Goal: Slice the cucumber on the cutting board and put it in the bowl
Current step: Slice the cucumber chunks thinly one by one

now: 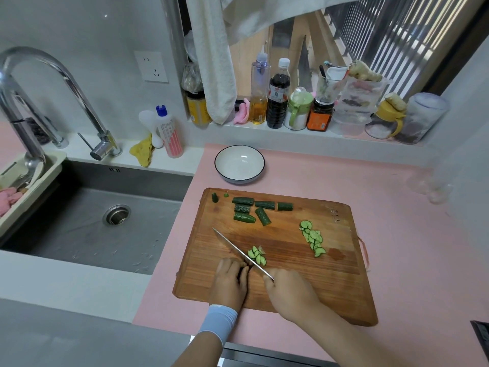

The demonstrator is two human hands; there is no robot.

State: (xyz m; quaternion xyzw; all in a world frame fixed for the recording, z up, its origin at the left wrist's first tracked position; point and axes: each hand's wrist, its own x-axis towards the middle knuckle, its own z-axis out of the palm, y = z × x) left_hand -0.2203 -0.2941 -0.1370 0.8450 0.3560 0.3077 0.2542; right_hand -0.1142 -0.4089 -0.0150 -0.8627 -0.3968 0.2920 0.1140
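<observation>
On cutting board (291, 282): left hand (229, 283) curled over cucumber piece (242, 270), right hand (289, 292) clamped on knife (235, 247). Advise fingertips tucked back, thin even strokes.

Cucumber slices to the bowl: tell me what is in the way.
Only the uncut cucumber pieces lie between the slices and the bowl, at the cutting board's far edge. They lie low, so lifting over looks easy.
</observation>
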